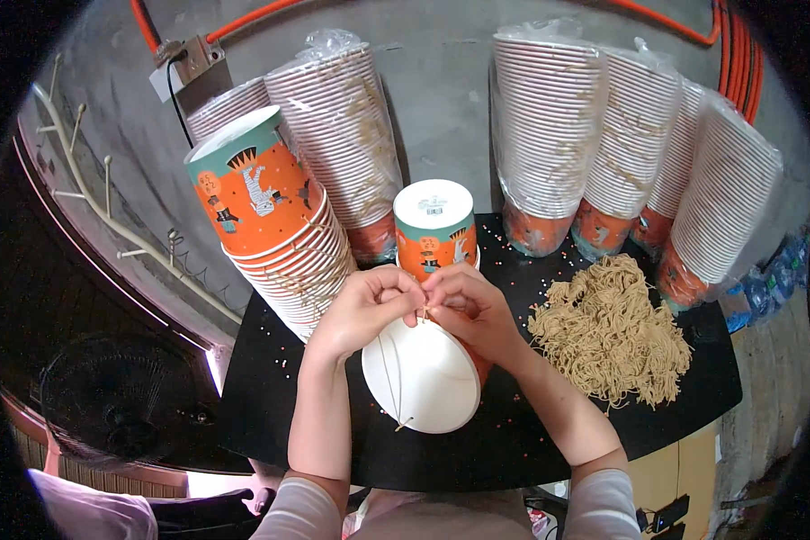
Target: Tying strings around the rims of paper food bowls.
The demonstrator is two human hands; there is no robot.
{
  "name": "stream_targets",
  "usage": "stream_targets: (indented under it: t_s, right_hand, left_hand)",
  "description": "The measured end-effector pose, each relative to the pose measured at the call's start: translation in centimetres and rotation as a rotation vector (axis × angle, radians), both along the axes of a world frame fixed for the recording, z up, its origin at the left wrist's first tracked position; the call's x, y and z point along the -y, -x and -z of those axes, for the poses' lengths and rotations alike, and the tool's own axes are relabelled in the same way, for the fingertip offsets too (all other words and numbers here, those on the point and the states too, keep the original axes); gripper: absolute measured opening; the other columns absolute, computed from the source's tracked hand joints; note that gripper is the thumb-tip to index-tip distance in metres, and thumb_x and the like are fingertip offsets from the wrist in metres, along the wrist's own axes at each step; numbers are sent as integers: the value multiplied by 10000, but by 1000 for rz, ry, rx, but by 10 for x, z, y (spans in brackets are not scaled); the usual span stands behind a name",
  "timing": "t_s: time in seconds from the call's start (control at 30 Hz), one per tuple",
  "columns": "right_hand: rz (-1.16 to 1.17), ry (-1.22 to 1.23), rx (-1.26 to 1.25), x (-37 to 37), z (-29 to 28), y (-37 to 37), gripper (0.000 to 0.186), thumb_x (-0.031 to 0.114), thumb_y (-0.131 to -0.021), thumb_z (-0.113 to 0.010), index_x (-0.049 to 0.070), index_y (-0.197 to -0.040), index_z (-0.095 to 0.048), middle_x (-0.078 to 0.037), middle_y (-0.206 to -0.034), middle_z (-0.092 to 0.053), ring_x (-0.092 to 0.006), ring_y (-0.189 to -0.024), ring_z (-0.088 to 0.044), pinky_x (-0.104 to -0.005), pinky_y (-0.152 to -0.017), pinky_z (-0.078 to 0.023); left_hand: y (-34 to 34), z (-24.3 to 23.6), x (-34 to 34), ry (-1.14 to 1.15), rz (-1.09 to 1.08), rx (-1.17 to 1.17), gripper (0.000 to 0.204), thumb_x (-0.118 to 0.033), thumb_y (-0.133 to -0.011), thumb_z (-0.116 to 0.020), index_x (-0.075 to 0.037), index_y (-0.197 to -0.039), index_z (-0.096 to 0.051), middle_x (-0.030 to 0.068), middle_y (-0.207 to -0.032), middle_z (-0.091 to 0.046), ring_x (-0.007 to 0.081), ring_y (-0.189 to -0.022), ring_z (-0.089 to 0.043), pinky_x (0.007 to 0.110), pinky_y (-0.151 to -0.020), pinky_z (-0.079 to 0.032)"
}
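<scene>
My left hand [378, 306] and my right hand [468, 310] meet at the upper edge of a paper bucket [420, 382], both with fingers pinched on a thin tan cord there. The bucket lies tipped with its white inside toward me, and a loop of cord hangs across its opening to a knot at the lower rim. Just behind my hands an upside-down orange bucket [434, 243] with a teal band stands on the black table [297, 423]. A tangled heap of tan cord [612, 342] lies right of my right forearm.
A leaning stack of printed buckets [288, 279] stands at the left. Bagged bucket stacks [324, 135] line the back, several more [549, 126] at right. Small bits dot the table. A white coat rack [108, 189] and black fan [121, 405] are left; bottles [765, 288] sit far right.
</scene>
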State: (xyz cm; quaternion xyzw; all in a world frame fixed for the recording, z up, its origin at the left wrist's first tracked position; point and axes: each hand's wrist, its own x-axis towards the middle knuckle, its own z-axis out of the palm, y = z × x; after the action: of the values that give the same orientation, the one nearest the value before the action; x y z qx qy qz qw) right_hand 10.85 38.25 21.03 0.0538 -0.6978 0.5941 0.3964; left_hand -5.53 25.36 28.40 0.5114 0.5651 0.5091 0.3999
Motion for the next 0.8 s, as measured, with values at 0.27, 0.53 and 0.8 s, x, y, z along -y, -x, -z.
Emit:
stream_targets:
  t_s: [0.27,0.53,0.8]
  right_hand:
    - [-15,-7,-3,1,-1,0,126,-10,-911,-681,11,-1033,-656,-118,-1217,-576,-191,-1169,-613,-315,-972,-562]
    - [-10,19,15,2,-1,1,114,-21,-908,-682,11,-1012,-649,-119,-1210,-579,-180,-1148,-627,-305,-952,-588]
    - [7,30,14,2,0,1,120,-14,-903,-703,10,-1014,-665,-108,-1203,-587,-160,-1119,-638,-286,-933,-581]
  left_hand:
    - [3,-1,0,-2,13,15,92,-55,-976,-654,27,-992,-692,56,-880,-722,86,-773,-675,219,-728,-520]
    - [3,-3,2,-3,43,-51,81,-53,-954,-691,20,-989,-692,46,-877,-723,77,-784,-676,210,-720,-511]
    - [0,-1,2,-25,-11,-37,136,-119,-1007,-649,16,-1027,-658,18,-871,-684,62,-787,-642,208,-723,-499]
